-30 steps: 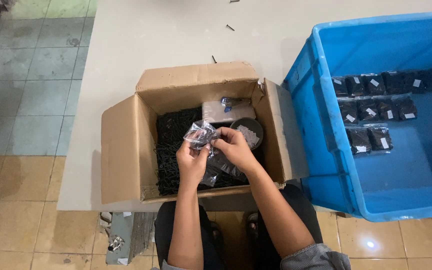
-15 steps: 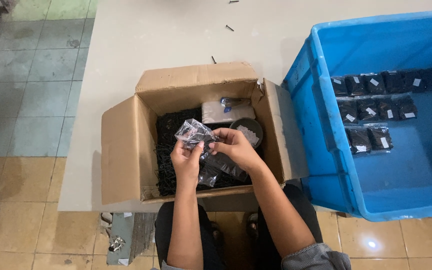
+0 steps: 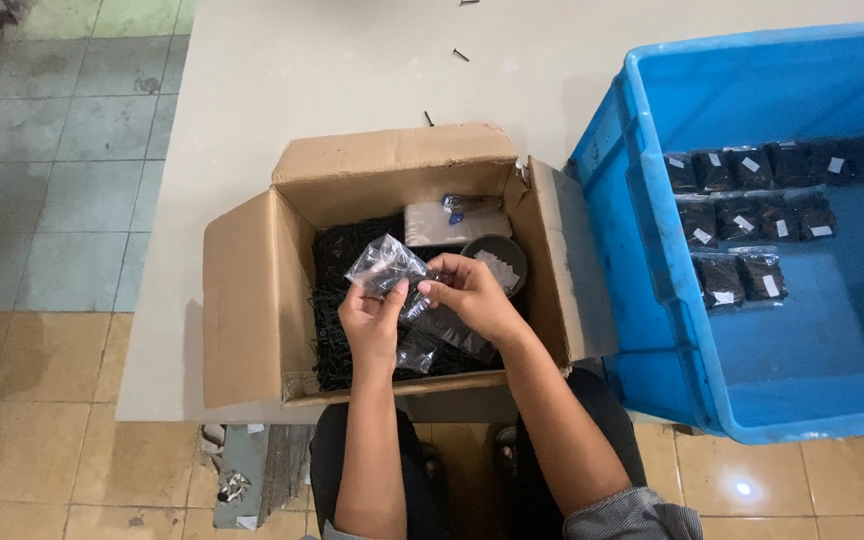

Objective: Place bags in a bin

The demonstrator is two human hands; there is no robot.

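Over the open carton (image 3: 252, 300) on the desk (image 3: 352, 80), I pinch the clear bag (image 3: 384, 265), left hand (image 3: 372, 325) and right hand (image 3: 467, 295) both clamped on it, best held by its rim, mouth up

A blue plastic crate (image 3: 642, 250) stands at three o'clock on a pale table (image 3: 352, 70), holding three rows of filled dark packets (image 3: 752, 215) with white labels. Loose black screws (image 3: 461, 55) lie scattered on the table at twelve o'clock. Green and tan floor tiles (image 3: 52, 150) run from nine to six o'clock.
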